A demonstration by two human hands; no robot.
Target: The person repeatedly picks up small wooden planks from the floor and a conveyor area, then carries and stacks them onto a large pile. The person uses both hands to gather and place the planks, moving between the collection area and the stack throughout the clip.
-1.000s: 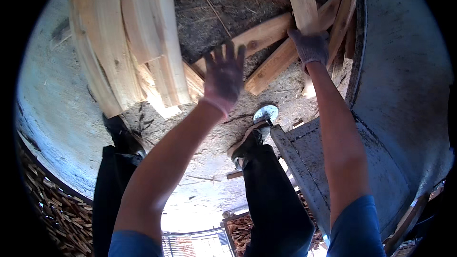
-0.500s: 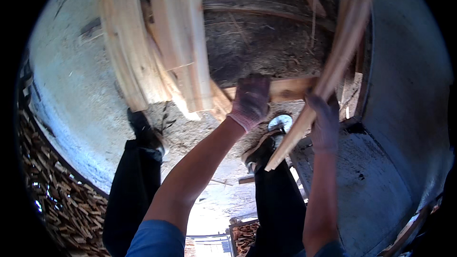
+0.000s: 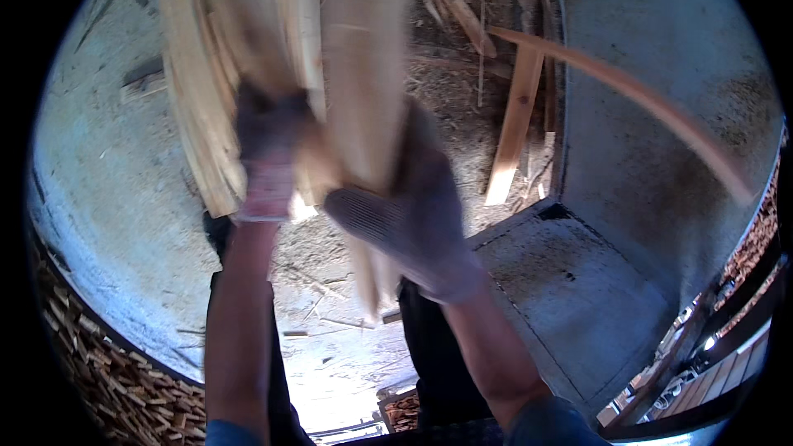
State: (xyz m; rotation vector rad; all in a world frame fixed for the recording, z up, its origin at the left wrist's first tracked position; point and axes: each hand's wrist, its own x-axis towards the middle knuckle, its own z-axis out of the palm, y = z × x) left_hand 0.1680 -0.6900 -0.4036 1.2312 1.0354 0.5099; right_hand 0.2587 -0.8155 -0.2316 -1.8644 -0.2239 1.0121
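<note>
My left hand [image 3: 271,144], in a knitted work glove, is closed round the lower part of a pale wooden board [image 3: 239,16]. Beside it, my right hand [image 3: 405,206], gloved as well, grips a second wooden board [image 3: 363,74] that stands roughly upright, with fingers wrapped across its front. Both hands and both boards are smeared by motion. Several more pale boards [image 3: 192,91] lean in a row just left of my left hand. Off to the right, a long narrow wood strip [image 3: 636,87] slants across the wall.
A shorter plank [image 3: 516,128] stands near the right wall [image 3: 661,25]. A flat grey slab [image 3: 582,281] lies below it. Wood scraps and chips litter the floor [image 3: 322,272] round my feet. Stacked firewood [image 3: 116,363] fills the lower left. A loose wood block [image 3: 142,83] lies at far left.
My right hand has let go of the narrow strip, which now slants further right, and has moved left onto a board. My left hand has left the low crosswise plank and gone left to another board.
</note>
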